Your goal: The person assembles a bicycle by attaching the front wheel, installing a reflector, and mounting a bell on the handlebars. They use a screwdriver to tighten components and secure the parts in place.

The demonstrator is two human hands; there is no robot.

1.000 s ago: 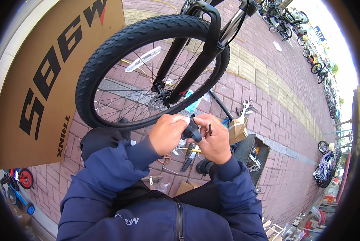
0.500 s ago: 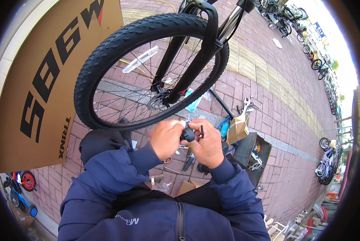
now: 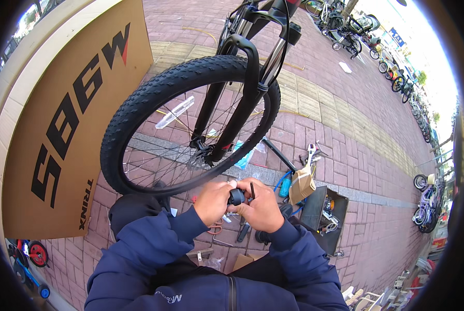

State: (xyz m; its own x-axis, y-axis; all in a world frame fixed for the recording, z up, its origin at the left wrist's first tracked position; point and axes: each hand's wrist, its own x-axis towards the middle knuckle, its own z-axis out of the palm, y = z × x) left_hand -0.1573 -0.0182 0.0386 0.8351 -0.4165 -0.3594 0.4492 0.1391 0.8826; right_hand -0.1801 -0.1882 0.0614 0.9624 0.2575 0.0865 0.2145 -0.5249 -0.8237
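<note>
Here, a small black part point(image 3: 236, 196) sits between both hands, near the front wheel point(image 3: 185, 124): left hand point(image 3: 214, 201) and right hand point(image 3: 260, 207) pinch it from either side.

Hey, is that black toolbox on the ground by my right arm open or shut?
Open. The black toolbox lies on the brick paving with its inside exposed, small tools and parts showing in it. No lid covers it.

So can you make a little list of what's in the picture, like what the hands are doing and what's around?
place: brick pavement
left hand: grips a small black part
right hand: grips the same part, with a thin black tool sticking up
ahead: bicycle front wheel in a black fork
left side: big cardboard box
on ground: open toolbox, scattered tools
</note>
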